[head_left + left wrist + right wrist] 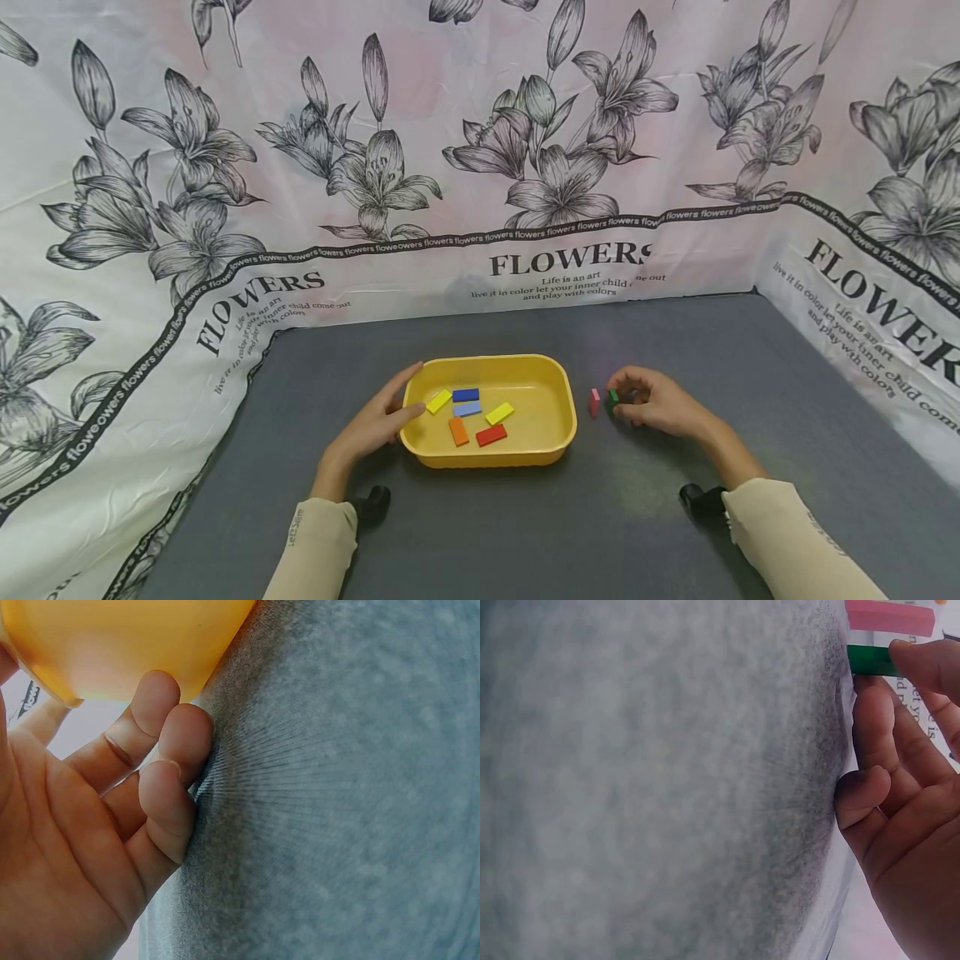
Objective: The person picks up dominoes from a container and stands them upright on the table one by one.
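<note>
Right hand (651, 402) is pinching a green block (613, 402); left hand (382, 412) is gripping a yellow tray (536, 400).
The green block is standing upright near a pink block (594, 403), just right of the tray, where six coloured blocks (467, 409) are lying. A dark grey worktop (480, 533) is carrying everything, and a pale floral cloth (420, 287) is hanging behind and at both sides. It is showing "FLOWERS", "Life is an art" and "live it in color let your inner child come out and play with colors"; its black band (465, 241) is repeating "flowers".
</note>
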Demonstrator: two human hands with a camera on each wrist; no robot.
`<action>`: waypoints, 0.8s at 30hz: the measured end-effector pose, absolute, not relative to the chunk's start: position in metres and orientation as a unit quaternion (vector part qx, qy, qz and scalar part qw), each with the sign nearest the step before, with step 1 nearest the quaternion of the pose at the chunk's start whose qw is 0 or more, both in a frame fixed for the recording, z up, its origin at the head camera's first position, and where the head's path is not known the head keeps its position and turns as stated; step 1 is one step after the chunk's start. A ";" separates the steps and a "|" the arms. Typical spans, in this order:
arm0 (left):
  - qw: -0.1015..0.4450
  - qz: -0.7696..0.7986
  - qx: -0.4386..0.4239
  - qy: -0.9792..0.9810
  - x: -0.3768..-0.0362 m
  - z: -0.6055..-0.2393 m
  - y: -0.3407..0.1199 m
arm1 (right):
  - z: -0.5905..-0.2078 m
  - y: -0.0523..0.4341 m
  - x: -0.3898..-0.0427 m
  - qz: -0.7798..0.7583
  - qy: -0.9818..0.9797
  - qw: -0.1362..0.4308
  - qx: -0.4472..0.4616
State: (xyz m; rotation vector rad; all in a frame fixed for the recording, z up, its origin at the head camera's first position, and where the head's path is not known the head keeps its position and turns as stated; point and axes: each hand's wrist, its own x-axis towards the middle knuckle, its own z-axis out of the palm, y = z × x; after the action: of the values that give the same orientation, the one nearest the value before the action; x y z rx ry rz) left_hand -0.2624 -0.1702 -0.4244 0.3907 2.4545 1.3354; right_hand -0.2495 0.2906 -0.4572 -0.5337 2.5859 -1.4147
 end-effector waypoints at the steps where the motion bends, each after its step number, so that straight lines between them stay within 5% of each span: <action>1: 0.159 0.468 0.135 0.858 -0.263 -0.425 -0.170 | -0.457 0.291 -0.249 -0.472 0.860 0.073 -0.179; 24: 0.159 0.473 0.144 0.855 -0.262 -0.425 -0.170 | -0.459 0.291 -0.249 -0.466 0.863 0.067 -0.182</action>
State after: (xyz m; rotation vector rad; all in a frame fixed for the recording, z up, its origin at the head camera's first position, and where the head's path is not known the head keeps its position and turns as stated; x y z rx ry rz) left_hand -0.2624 -0.1701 -0.4248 0.4117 2.4434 1.3526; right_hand -0.2490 0.2913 -0.4588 -0.5484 2.6019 -1.4045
